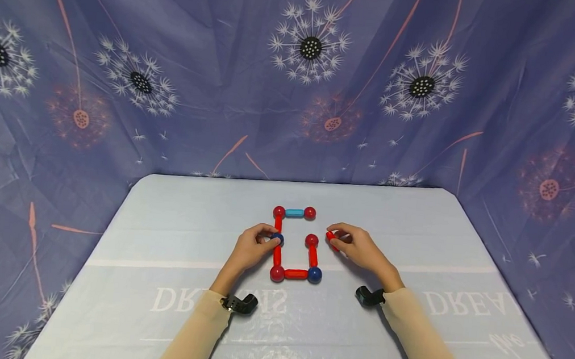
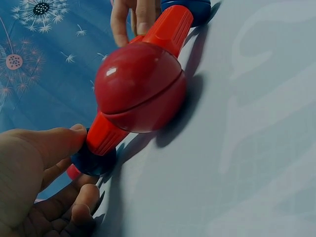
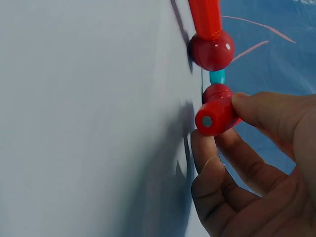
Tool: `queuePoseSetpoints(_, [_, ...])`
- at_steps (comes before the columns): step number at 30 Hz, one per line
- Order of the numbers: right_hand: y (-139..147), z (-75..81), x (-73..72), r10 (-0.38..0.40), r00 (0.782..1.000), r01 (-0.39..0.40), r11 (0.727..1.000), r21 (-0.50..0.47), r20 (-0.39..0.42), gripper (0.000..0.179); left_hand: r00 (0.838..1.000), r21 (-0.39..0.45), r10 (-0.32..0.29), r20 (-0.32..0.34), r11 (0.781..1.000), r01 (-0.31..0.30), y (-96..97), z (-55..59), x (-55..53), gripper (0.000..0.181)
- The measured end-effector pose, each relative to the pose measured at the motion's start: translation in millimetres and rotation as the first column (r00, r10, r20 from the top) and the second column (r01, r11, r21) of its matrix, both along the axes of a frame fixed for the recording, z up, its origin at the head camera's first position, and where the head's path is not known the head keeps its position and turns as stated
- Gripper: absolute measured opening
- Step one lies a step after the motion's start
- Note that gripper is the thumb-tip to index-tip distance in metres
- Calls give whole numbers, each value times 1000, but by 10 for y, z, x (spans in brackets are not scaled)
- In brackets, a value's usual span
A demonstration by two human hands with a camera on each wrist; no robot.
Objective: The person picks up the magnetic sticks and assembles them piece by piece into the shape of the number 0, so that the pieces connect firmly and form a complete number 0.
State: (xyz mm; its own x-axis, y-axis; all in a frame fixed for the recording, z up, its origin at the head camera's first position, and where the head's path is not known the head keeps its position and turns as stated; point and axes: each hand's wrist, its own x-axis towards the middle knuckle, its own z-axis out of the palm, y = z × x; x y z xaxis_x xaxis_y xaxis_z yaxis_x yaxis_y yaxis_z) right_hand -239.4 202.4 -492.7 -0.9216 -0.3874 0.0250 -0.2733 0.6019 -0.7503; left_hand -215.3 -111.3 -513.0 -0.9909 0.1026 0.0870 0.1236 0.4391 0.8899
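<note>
A chain of rods and balls lies on the table, bent like an open frame. My left hand (image 1: 252, 249) pinches its blue ball (image 1: 277, 239) on the left side, with red rods above and below that ball. At the near left corner sits a red ball (image 2: 140, 88), joined by a red rod (image 1: 296, 274) to another blue ball (image 1: 314, 275). From there a rod runs up to a red ball (image 1: 312, 240). A light blue rod (image 1: 294, 213) links two red balls at the far end. My right hand (image 1: 358, 247) pinches a loose red rod (image 3: 217, 117), apart from the chain.
The pieces lie on a table (image 1: 161, 214) with a pale cover and white lettering. Behind and beside it hangs a blue curtain (image 1: 215, 70) with dandelion prints. Each wrist carries a black camera, one of them the right wrist camera (image 1: 369, 297).
</note>
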Motion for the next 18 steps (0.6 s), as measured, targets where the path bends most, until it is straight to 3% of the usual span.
queuePoseSetpoints(18, [-355,-42,-215,-78,997,74,986,-149,-22,29,1000,5,-8,10,1000,8,-9,6,6,26])
